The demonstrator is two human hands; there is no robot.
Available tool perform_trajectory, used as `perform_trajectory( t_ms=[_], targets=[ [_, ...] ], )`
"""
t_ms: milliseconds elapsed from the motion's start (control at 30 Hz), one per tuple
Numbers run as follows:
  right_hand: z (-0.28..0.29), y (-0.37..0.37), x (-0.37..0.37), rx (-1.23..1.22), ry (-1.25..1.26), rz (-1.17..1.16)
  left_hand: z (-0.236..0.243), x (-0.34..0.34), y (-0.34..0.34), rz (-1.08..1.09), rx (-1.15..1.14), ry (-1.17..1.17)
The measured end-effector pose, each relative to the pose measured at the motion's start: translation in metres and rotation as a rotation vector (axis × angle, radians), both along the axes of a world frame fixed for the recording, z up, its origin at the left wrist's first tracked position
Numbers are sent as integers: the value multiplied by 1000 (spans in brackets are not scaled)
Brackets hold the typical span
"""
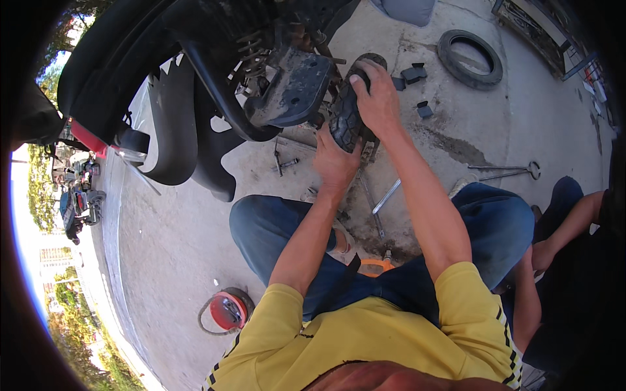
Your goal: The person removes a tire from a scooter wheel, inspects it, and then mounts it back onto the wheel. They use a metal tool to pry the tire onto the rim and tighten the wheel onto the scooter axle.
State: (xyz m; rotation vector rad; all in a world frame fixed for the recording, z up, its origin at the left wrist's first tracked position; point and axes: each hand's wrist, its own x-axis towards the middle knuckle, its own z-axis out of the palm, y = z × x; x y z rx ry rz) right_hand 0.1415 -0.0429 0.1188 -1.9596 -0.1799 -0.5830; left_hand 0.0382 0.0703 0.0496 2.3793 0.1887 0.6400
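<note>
A black knobbly scooter wheel (345, 117) stands upright under the raised rear of a black scooter (215, 58). My right hand (375, 94) grips the top of its tyre, fingers curled over the tread. My left hand (336, 159) presses against the tyre's lower near side. A dark metal bracket (293, 88) of the scooter hangs just left of the wheel. The wheel's hub is hidden behind my hands.
Long metal tools (385, 199) and a small wrench (283, 163) lie on the concrete by my knees. A loose tyre (471, 58) and a cross wrench (508, 171) lie to the right. Another person's arm (567, 228) reaches in at right. A red round object (227, 311) sits lower left.
</note>
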Motion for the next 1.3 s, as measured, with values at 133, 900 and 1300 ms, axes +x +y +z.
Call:
perform_trajectory(
  t_ms=[133, 900, 1300],
  targets=[
    [122, -22, -109, 73, -23, 284, -7, -27, 10, -1, -112, 31],
    [277, 93, -247, -443, -18, 1077, -76, -39, 50, 58, -954, 120],
    [243, 102, -229, -490, -30, 965, -90, -36, 50, 122, -644, 291]
  ],
)
